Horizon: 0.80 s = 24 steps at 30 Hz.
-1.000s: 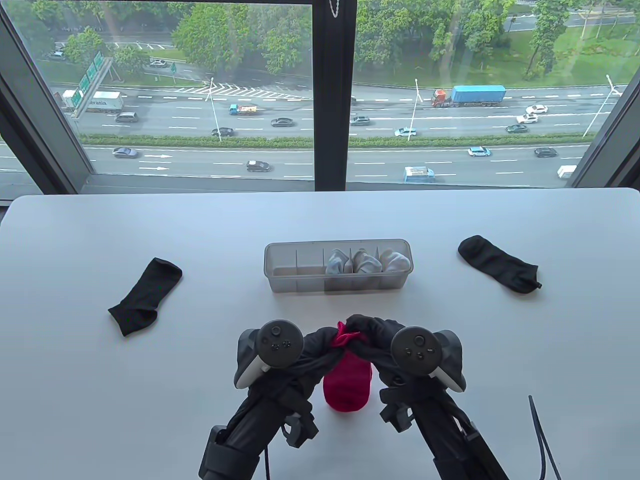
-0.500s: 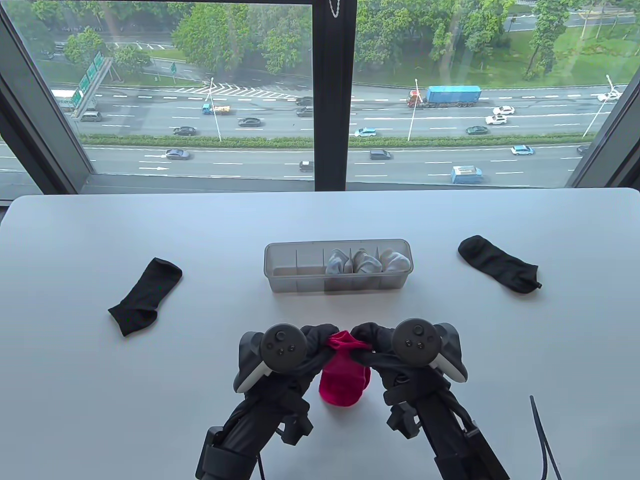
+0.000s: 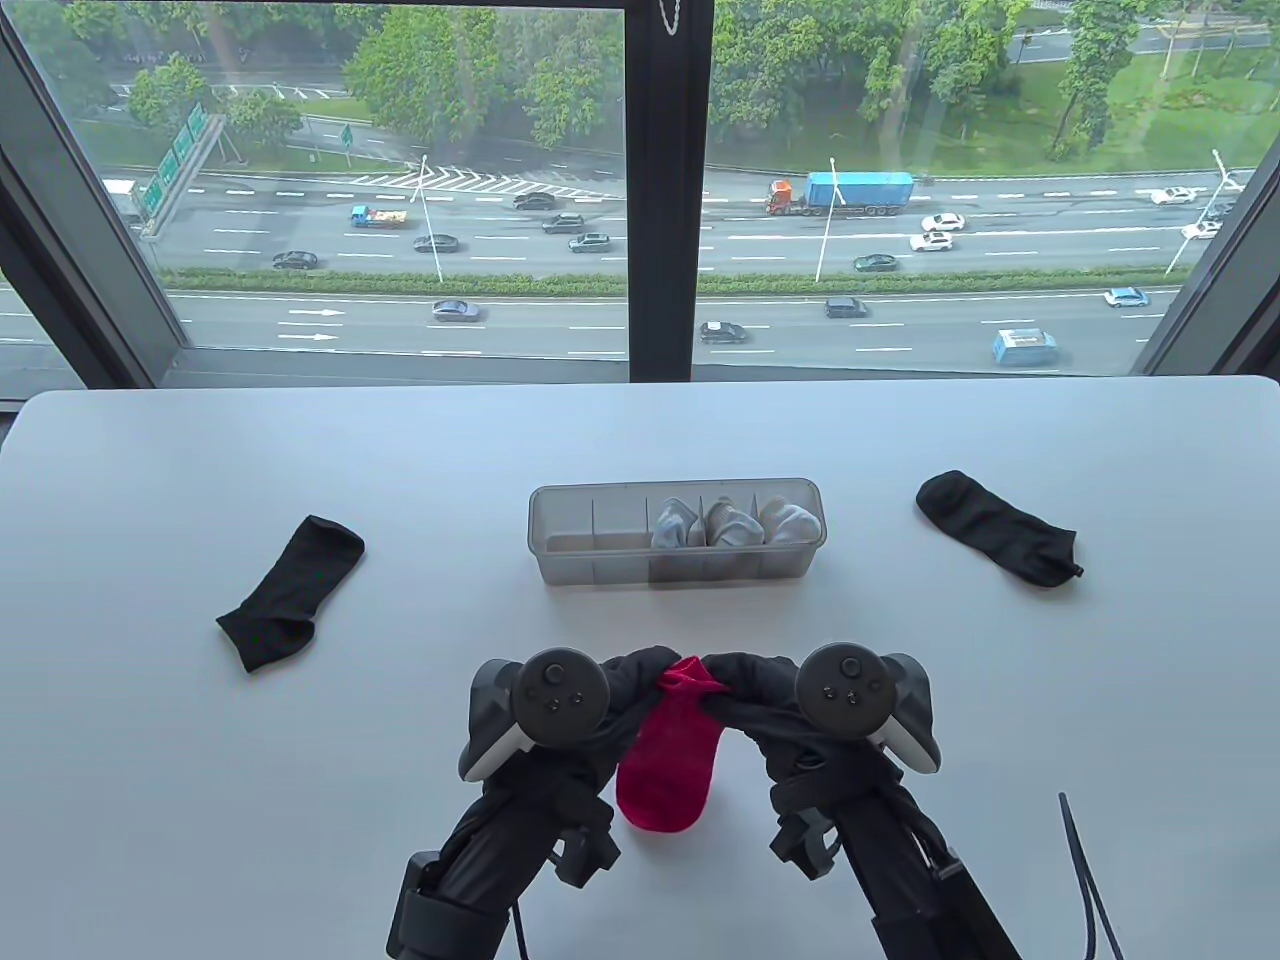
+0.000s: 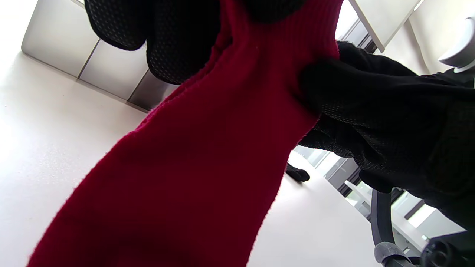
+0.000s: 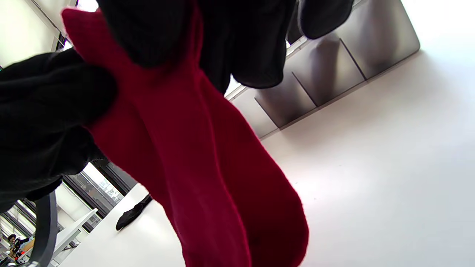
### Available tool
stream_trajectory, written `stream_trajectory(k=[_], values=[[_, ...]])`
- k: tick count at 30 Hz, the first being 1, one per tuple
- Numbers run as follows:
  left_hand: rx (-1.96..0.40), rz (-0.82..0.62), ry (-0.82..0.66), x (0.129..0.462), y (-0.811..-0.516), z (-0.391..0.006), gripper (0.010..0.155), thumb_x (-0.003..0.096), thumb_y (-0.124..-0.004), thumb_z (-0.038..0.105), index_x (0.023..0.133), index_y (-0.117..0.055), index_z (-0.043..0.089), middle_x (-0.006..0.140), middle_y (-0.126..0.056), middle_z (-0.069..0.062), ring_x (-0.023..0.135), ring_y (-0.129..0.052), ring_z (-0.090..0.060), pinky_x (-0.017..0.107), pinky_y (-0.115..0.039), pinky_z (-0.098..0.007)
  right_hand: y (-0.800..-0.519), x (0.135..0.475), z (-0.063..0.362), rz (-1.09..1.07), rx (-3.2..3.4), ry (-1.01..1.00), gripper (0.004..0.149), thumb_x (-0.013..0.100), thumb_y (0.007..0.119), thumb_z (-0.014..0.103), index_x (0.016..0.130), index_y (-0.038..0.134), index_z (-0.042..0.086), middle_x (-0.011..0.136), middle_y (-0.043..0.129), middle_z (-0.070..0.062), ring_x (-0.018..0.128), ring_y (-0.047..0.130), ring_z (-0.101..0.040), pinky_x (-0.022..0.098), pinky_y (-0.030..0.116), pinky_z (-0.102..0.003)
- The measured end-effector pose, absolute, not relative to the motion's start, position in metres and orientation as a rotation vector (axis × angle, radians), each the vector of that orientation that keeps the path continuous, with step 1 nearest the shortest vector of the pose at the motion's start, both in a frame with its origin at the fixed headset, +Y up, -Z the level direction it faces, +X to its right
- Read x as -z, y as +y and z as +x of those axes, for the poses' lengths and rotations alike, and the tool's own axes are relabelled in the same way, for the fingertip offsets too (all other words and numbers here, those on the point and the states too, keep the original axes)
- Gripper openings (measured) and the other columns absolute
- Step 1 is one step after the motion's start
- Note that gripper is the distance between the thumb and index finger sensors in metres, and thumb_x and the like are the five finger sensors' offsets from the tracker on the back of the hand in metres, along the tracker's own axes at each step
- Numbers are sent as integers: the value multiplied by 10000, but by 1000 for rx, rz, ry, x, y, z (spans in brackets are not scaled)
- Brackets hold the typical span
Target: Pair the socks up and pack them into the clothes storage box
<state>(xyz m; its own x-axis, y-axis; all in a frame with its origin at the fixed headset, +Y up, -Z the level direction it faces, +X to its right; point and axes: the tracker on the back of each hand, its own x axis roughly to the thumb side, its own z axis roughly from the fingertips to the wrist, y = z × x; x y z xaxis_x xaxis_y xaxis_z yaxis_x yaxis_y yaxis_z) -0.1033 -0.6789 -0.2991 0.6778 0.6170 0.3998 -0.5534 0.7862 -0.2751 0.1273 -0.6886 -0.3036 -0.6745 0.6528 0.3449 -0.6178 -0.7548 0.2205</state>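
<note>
- Left hand (image 3: 610, 690) and right hand (image 3: 745, 690) both pinch red socks (image 3: 668, 765) at the cuff, hanging over the table (image 3: 200, 750).
- Storage box (image 3: 676, 532) beyond, far side.

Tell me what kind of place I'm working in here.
Probably an upper-floor office or lab: a white table stands at a big window high above a multi-lane highway, and the right wrist view shows more desks behind.

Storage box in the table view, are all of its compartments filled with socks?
No, the storage box holds light socks only in its right compartments; the left ones show none.
</note>
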Motion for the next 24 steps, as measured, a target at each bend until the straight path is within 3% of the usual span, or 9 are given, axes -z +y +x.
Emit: stream_trajectory(k=[7,11,13,14,16,19,20,22,24], values=[[-1037,-666,-601,307,-689,-99,470,629,-549,226,1053,-655,52,631,-965,-143,441,-980,-240,539,-814,-557,-673,307,147,605,-2104,592,407,615,730,332,960,734,117,639,967,-51,609,956,-258,719,619,-572],[-714,-492,-365,312,-719,-93,495,627,-578,229,1082,-575,33,785,-933,-191,613,-980,-346,619,-745,-618,-716,317,136,338,-2375,515,451,611,703,336,1025,646,166,799,919,-47,790,897,-289,742,554,-611],[-466,-499,-324,309,-733,-87,816,621,-645,325,1143,-80,53,1177,-235,-398,1062,-343,-658,722,-398,-778,-742,318,130,220,-2390,512,603,615,690,332,1137,449,150,1127,638,-213,1055,552,-480,735,398,-702],[-369,-480,-306,306,-733,-87,863,620,-646,341,1105,29,107,1150,30,-320,1078,-81,-598,734,-227,-781,-746,318,129,237,-2380,568,650,617,685,322,1152,369,133,1173,495,-266,1065,405,-537,731,350,-714],[-271,-432,-398,300,-724,-81,806,615,-664,329,1142,-68,200,1185,15,-197,1099,-43,-523,741,-189,-765,-745,316,131,297,-2393,621,687,625,673,313,1157,273,143,1203,328,-294,1056,254,-566,725,324,-723],[-375,-637,-612,291,-722,-62,565,603,-693,335,1126,-582,153,1184,-610,-165,1124,-547,-474,746,-380,-756,-738,314,137,347,-2501,544,636,612,699,300,1146,373,186,1199,384,-271,1061,282,-553,733,357,-707],[-406,-742,-643,289,-728,-57,568,607,-683,349,1127,-586,140,1180,-617,-182,1119,-533,-490,738,-338,-760,-737,314,139,359,-2524,559,619,611,703,302,1139,398,198,1199,390,-266,1063,284,-547,735,362,-703],[-388,-1026,-591,283,-755,-44,709,607,-668,389,1189,-349,142,1243,-292,-238,1115,-244,-561,718,-234,-770,-739,315,143,396,-2539,677,559,604,714,309,1108,494,209,1189,463,-244,1069,333,-528,733,385,-698],[-286,-1054,-567,282,-768,-41,761,596,-676,387,1169,-236,146,1188,-24,-151,1045,57,-418,689,-100,-738,-744,315,146,413,-2420,819,517,603,728,296,1083,548,227,1192,453,-240,1079,280,-517,738,367,-697]])
